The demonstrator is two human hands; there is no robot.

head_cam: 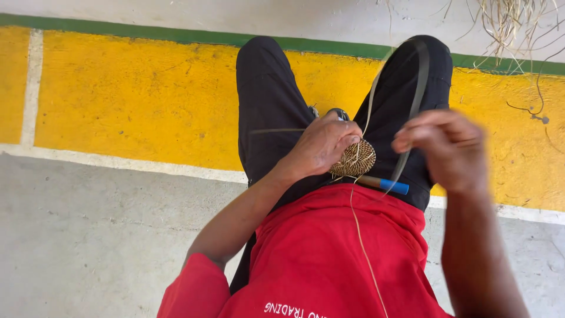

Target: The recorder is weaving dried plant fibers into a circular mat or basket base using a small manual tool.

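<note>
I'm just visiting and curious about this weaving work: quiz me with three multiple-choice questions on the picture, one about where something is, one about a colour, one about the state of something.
1. Where is the small woven disc?
A. On the grey floor
B. In the left hand, over the lap
C. Hanging on the wall

2. What colour is the tip of the tool lying under the disc?
A. Blue
B. Orange
C. White

3. How is the right hand?
A. Flat on the floor
B. Resting on the knee
C. Raised, fingers pinched together, apart from the disc

Answers:
1. B: the left hand grips the disc above the black trousers.
2. A: the tool's end by the red shirt is bright blue.
3. C: the right hand is lifted beside the disc with fingers closed, near a thin pale strand.
</note>
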